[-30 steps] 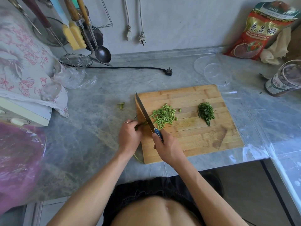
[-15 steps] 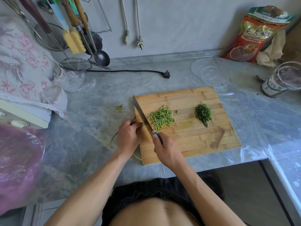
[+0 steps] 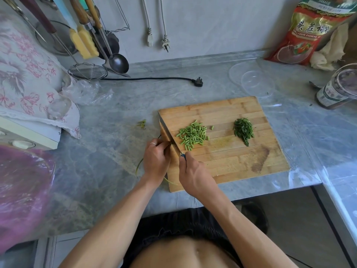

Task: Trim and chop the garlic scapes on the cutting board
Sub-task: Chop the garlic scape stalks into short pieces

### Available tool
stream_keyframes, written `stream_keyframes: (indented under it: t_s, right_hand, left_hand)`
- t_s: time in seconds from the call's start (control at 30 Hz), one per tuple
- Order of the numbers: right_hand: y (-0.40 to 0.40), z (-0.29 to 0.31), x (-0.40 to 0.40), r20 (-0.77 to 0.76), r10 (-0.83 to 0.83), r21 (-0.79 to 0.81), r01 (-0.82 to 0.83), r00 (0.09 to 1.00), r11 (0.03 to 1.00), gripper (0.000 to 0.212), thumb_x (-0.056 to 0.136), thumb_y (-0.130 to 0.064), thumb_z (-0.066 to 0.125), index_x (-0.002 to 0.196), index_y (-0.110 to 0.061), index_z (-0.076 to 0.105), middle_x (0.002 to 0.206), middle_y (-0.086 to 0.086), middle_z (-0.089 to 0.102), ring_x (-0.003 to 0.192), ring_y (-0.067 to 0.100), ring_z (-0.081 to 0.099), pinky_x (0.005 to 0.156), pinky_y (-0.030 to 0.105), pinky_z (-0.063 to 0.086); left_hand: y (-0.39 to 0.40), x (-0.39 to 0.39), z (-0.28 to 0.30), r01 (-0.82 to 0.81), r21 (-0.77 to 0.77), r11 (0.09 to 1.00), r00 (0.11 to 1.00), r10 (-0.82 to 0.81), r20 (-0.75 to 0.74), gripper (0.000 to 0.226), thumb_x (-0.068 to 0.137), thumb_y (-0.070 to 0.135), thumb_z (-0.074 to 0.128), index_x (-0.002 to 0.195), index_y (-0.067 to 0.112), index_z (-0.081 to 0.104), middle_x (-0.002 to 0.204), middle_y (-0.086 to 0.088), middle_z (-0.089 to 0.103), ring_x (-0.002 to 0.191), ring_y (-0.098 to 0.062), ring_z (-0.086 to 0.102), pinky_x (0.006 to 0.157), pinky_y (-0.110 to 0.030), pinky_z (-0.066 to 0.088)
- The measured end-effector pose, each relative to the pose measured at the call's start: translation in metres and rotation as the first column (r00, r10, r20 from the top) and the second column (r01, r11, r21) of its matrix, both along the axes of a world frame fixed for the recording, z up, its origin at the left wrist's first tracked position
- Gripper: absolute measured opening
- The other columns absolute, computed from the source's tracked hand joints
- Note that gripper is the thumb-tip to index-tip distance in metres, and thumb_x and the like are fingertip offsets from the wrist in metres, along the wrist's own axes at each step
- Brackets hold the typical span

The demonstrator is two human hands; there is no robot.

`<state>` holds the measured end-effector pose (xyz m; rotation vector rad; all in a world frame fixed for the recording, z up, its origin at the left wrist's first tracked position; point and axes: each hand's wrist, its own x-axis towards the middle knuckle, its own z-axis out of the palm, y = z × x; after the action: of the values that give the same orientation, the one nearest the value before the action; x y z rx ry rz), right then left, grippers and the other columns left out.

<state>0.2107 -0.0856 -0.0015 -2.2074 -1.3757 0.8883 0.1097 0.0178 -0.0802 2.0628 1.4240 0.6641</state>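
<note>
On the grey marble bench (image 3: 116, 117) a bamboo cutting board (image 3: 241, 159) lies in front of us, and both of our hands work at its left edge. Our right hand (image 3: 195, 175) is wrapped around the blue handle of a knife (image 3: 169, 135), whose blade runs away from us along the left side of the board, edge down on the wood. Our left hand (image 3: 156, 161), a ring on one finger, has its fingers curled and pinching the garlic scapes (image 3: 139, 167) just left of the blade; most of the stalks are hidden under that hand, and thin yellow-green ends trail off the board onto the bench beside our wrist. Just right of the blade sits a loose pile of chopped scape pieces (image 3: 192, 135), short light-green cylinders. Well apart from it, further right on the board, lies a smaller heap of dark green trimmings (image 3: 243, 130). A few green scraps (image 3: 142, 124) rest on the bench left of the board's far corner. Beyond the board we see a black power plug (image 3: 199, 82) on its cord, a clear plastic lid (image 3: 255, 84), a glass jar (image 3: 340, 88) at the right, and a red food bag (image 3: 309, 31) leaning against the wall.
</note>
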Motion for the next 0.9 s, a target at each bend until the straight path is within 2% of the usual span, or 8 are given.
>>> stream_keyframes:
  t_s: [0.17, 0.27, 0.43, 0.57, 0.67, 0.73, 0.8, 0.9]
  right_hand:
    - [-0.003, -0.014, -0.006, -0.014, 0.013, 0.110, -0.011, 1.000, 0.994, 0.025, 0.104, -0.034, 0.028, 0.092, -0.014, 0.036, 0.060, 0.002, 0.040, 0.040, 0.018, 0.030, 0.042, 0.026, 0.017]
    - [-0.004, -0.015, -0.005, -0.077, -0.043, 0.107, 0.051, 0.996, 0.993, 0.023, 0.104, -0.032, 0.031, 0.092, -0.014, 0.036, 0.058, 0.005, 0.041, 0.039, 0.021, 0.032, 0.040, 0.027, 0.020]
    - [0.002, -0.005, -0.005, -0.080, -0.045, -0.025, 0.043, 0.996, 0.999, 0.030, 0.103, -0.035, 0.025, 0.109, -0.012, 0.042, 0.084, 0.004, 0.050, 0.072, 0.022, 0.047, 0.068, 0.031, 0.037]
    - [0.017, 0.001, -0.002, -0.166, -0.121, -0.039, 0.116, 0.979, 0.993, 0.033, 0.103, -0.037, 0.025, 0.113, -0.012, 0.045, 0.090, 0.003, 0.053, 0.079, 0.023, 0.050, 0.071, 0.031, 0.038]
    - [0.014, 0.003, 0.005, -0.162, -0.137, -0.057, 0.130, 0.977, 0.990, 0.032, 0.103, -0.039, 0.024, 0.109, -0.014, 0.045, 0.090, 0.003, 0.053, 0.079, 0.023, 0.050, 0.072, 0.031, 0.039]
    - [0.009, 0.005, 0.011, -0.151, -0.114, -0.016, 0.113, 0.982, 0.993, 0.025, 0.105, -0.033, 0.027, 0.098, -0.014, 0.041, 0.085, 0.006, 0.051, 0.073, 0.029, 0.050, 0.066, 0.035, 0.041]
    - [0.005, 0.006, 0.013, -0.123, -0.053, 0.055, 0.061, 0.991, 0.997, 0.022, 0.106, -0.021, 0.030, 0.086, -0.012, 0.037, 0.076, 0.009, 0.045, 0.063, 0.038, 0.046, 0.059, 0.045, 0.041]
    - [-0.002, 0.000, 0.011, -0.128, -0.099, 0.117, 0.114, 0.987, 0.987, 0.025, 0.104, -0.022, 0.036, 0.081, -0.012, 0.036, 0.060, -0.003, 0.037, 0.045, 0.019, 0.032, 0.050, 0.037, 0.027]
  left_hand:
    - [-0.003, 0.000, 0.002, 0.009, 0.023, 1.000, 1.000, -0.008, -0.009, 0.022, 0.089, 0.023, 0.059, 0.103, 0.021, 0.076, 0.093, -0.003, 0.063, 0.093, -0.025, 0.057, 0.071, -0.039, 0.052]
    - [-0.001, -0.003, -0.001, 0.036, 0.097, 0.995, 0.994, -0.025, -0.109, 0.024, 0.088, 0.024, 0.057, 0.103, 0.021, 0.076, 0.093, -0.006, 0.064, 0.090, -0.030, 0.060, 0.076, -0.043, 0.050]
    - [-0.004, -0.005, 0.000, 0.072, 0.094, 0.993, 0.990, -0.060, -0.125, 0.025, 0.088, 0.018, 0.063, 0.109, 0.019, 0.075, 0.097, -0.006, 0.062, 0.096, -0.028, 0.058, 0.075, -0.040, 0.052]
    - [-0.003, -0.003, 0.003, 0.078, 0.072, 0.994, 0.994, -0.072, -0.082, 0.024, 0.085, 0.009, 0.067, 0.106, 0.018, 0.076, 0.099, -0.004, 0.065, 0.097, -0.026, 0.058, 0.073, -0.038, 0.053]
    - [-0.002, -0.006, 0.005, 0.077, 0.096, 0.992, 0.996, -0.072, -0.052, 0.029, 0.084, 0.007, 0.055, 0.104, 0.011, 0.076, 0.098, -0.006, 0.068, 0.095, -0.029, 0.061, 0.075, -0.040, 0.054]
    - [-0.001, -0.007, 0.005, 0.088, 0.120, 0.989, 0.996, -0.085, -0.032, 0.032, 0.085, 0.014, 0.048, 0.101, 0.008, 0.076, 0.096, -0.007, 0.070, 0.092, -0.028, 0.062, 0.076, -0.038, 0.054]
    - [0.004, -0.006, 0.004, 0.105, 0.139, 0.985, 0.994, -0.101, -0.034, 0.024, 0.085, 0.007, 0.056, 0.097, 0.008, 0.076, 0.092, -0.007, 0.071, 0.089, -0.027, 0.062, 0.075, -0.036, 0.053]
    - [0.008, -0.003, 0.001, 0.085, 0.120, 0.989, 0.996, -0.086, -0.001, 0.021, 0.080, -0.002, 0.063, 0.092, 0.009, 0.076, 0.083, -0.005, 0.072, 0.083, -0.026, 0.061, 0.071, -0.035, 0.051]
